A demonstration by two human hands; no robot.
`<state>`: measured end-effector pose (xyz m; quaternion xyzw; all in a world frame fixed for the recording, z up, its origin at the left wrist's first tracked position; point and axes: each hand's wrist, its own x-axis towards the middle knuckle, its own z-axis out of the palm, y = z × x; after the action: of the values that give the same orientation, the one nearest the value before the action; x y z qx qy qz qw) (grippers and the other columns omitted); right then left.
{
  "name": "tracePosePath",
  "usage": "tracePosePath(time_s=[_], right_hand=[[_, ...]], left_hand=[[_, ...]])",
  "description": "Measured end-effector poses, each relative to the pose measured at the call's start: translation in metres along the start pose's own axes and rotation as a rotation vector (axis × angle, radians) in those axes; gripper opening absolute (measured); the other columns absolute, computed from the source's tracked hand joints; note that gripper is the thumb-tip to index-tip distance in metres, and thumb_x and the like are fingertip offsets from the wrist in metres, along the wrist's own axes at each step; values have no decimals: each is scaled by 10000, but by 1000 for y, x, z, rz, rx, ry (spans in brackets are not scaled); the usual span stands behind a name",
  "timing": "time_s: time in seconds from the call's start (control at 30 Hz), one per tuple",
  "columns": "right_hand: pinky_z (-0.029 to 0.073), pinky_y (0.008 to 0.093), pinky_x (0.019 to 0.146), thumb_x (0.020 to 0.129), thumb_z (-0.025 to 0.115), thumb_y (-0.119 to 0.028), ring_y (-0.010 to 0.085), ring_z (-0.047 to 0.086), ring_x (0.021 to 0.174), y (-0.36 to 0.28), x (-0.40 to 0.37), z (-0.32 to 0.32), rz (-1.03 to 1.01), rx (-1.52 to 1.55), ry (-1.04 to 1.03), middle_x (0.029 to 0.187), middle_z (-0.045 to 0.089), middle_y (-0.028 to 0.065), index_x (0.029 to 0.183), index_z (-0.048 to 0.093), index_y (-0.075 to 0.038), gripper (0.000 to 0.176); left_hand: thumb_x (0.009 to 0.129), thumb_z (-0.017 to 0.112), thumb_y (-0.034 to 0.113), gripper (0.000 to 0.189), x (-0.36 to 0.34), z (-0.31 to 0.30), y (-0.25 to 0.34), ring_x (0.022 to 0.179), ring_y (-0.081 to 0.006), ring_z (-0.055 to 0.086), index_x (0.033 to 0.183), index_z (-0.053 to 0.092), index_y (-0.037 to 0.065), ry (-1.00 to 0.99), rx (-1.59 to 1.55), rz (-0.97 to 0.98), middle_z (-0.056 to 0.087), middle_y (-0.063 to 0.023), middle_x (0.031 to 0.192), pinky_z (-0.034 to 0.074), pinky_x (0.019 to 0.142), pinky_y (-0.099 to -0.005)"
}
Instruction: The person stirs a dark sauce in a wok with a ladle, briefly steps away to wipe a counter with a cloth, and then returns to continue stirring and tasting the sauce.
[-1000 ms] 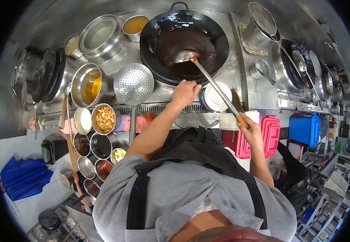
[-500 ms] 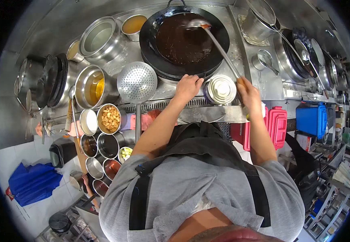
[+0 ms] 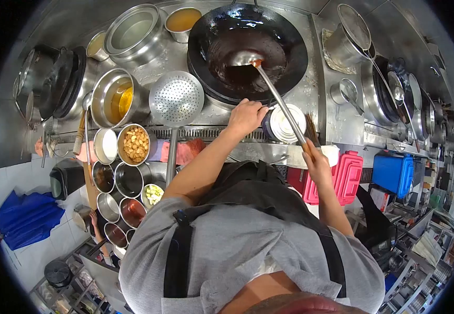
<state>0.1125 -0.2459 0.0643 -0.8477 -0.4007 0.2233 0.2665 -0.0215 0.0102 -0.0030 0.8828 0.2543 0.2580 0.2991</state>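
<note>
A large black wok (image 3: pixel 284 49) sits at the back middle with dark brown sauce pooled at its bottom. My left hand (image 3: pixel 247 116) is closed at the wok's near rim, its fingers partly hiding what they grip. A long metal ladle (image 3: pixel 282 104) slants across the wok's near edge, its bowl down in the sauce. My right hand (image 3: pixel 317 163) wraps around the wooden end of that ladle's handle. Beneath the ladle's shaft, just right of my left hand, stands a tin can (image 3: pixel 284 125).
Left of the wok lies a perforated strainer (image 3: pixel 176 99), beside a pot of yellow oil (image 3: pixel 97 99). Several metal tubs hold ingredients, among them browned cubes (image 3: pixel 136 144). Right are a sieve on a pot (image 3: pixel 353 26) and red bins (image 3: pixel 348 178). Another person's arm (image 3: pixel 97 230) shows lower left.
The ladle's bowl has come nearer and lower in the wok, and my right hand has drawn back toward my body. My left hand stays at the wok's rim. The camera view has shifted slightly.
</note>
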Motion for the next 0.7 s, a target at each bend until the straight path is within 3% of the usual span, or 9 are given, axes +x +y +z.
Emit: tracePosePath(time_s=[0.13,0.2,0.3,0.4,0.53,0.57,0.6,0.67,0.7], right_hand=[[478,495,819,919,587,-191,464,591,920,3,55,29,-169,-41,148,993,621,279,1270,562,-31,387],[475,500,835,948,550,-225,471,589,934,15,82,41,-212,-137,258,1007,617,293,1260,568,-21,373],[465,512,855,1000,459,-267,477,579,995,1,110,29,-103,-116,263,1077,605,319,1264,552,4,389],[461,518,856,999,460,-271,466,589,995,-18,113,14,-40,-110,224,1072,608,323,1284,532,10,408],[484,470,828,981,486,-271,439,632,931,-16,94,22,-172,46,151,1021,627,315,1342,474,25,467],[513,403,635,957,523,-250,326,666,699,-22,84,18,144,103,-29,897,661,259,1358,464,26,490],[419,320,429,928,568,-219,174,561,500,-33,71,14,272,353,-145,732,613,125,1387,449,7,525],[315,254,351,900,596,-182,98,465,439,-33,50,24,361,718,-220,676,524,22,1386,458,-26,529],[323,252,350,889,600,-164,99,454,437,-49,40,19,402,852,-253,682,519,17,1364,467,-24,513]], left_hand=[[899,601,294,276,0,-1,0,813,-323,603,826,672,38,-15,5,-21,669,-132,806,492,754,-432],[898,603,294,275,1,-1,0,815,-322,603,826,673,38,-24,7,-19,670,-131,807,492,754,-432],[897,605,291,272,1,-1,-1,815,-320,602,821,673,39,-16,38,-13,673,-126,809,494,751,-430],[898,605,288,269,1,1,-2,814,-317,601,815,673,41,-15,26,-16,673,-123,809,495,747,-425],[897,606,288,273,0,5,-5,810,-316,601,812,676,38,3,21,-3,674,-122,812,491,760,-419],[897,606,288,275,0,7,-7,809,-317,601,816,678,36,9,22,13,675,-122,813,490,766,-418],[897,606,288,275,0,7,-7,809,-317,601,816,678,36,19,17,5,675,-122,813,490,766,-418],[897,607,291,278,-1,5,-5,810,-320,600,829,683,32,31,1,13,677,-122,822,486,776,-418],[897,607,291,278,-2,6,-5,810,-320,600,829,683,32,38,0,6,677,-122,822,486,776,-418]])
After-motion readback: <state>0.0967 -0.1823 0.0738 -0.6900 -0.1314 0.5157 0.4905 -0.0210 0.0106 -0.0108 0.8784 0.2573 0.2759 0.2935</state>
